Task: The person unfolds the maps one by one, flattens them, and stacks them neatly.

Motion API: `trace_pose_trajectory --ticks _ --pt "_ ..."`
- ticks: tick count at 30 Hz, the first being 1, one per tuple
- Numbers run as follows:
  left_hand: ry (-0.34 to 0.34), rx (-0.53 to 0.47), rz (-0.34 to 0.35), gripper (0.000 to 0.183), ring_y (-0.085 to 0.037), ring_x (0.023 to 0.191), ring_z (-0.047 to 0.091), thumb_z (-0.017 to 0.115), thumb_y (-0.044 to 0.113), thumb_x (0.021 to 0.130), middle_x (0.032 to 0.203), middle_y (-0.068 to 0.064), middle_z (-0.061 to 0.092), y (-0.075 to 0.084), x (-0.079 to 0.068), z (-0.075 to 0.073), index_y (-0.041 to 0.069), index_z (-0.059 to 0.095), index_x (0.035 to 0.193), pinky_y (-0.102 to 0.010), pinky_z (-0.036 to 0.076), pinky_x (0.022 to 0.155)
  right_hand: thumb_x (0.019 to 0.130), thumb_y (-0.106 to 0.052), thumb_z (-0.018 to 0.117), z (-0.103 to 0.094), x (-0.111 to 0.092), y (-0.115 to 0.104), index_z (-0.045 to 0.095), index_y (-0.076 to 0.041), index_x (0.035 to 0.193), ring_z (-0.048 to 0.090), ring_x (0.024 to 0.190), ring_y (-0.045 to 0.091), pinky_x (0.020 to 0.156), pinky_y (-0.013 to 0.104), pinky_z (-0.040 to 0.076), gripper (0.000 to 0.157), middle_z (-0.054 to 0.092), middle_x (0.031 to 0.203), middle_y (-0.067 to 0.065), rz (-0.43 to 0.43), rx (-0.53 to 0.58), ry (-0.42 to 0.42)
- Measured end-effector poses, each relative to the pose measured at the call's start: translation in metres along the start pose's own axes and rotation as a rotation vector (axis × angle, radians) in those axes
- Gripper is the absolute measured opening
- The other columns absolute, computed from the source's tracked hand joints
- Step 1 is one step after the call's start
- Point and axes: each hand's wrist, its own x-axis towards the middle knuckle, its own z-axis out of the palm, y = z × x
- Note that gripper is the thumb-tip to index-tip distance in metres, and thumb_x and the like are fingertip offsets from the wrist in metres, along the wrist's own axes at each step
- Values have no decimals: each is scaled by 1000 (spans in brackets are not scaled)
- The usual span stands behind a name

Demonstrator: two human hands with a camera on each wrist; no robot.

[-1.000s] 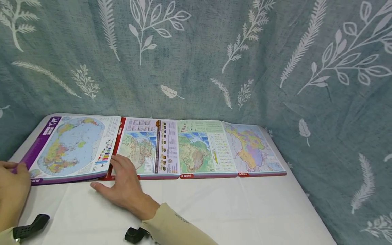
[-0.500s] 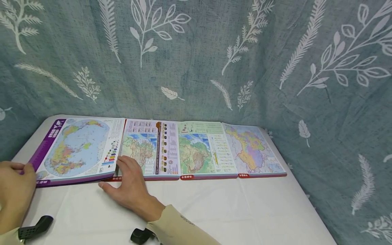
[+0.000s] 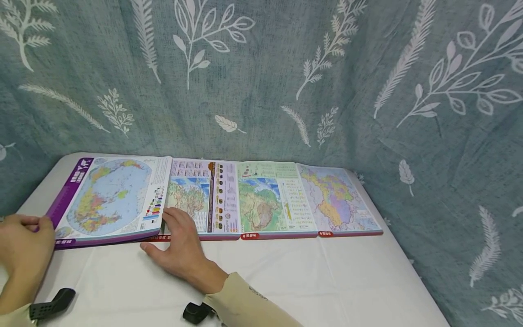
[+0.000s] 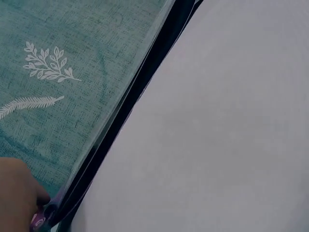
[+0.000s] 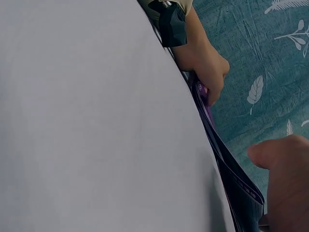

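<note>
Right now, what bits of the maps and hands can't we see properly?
Head view: the left edge of the lilac map page, covered by the world map page.
Head view: the tiny print, too small to read.
Left wrist view: part of the left hand, cut off by the picture's edges.
Right wrist view: part of the right hand, cut off likewise.
</note>
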Motion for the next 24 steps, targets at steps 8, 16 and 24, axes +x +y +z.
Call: trace_pose_trajectory --ticks 8,16,24 --pt "39 -9 95 30 -43 76 50 56 12 98 76 -34 59 6 -6 5 -17 63 102 -45 23 71 86 -45 82 -13 -6 13 63 -7 140 52 142 19 120 32 37 69 62 146 4 2 38 -47" --pt "24 8 124 29 -44 76 51 57 13 97 82 -34 61 10 -12 8 -15 64 99 -49 25 70 87 -43 81 -20 -11 23 63 -6 141 53 141 20 119 33 39 68 61 146 5 -6 55 -58" --pt "8 2 156 26 -41 73 52 59 13 95 78 -31 62 11 -15 13 -13 66 96 -47 26 70 86 -40 83 -25 -14 33 63 -5 141 52 143 24 120 37 38 68 61 147 7 4 112 -59"
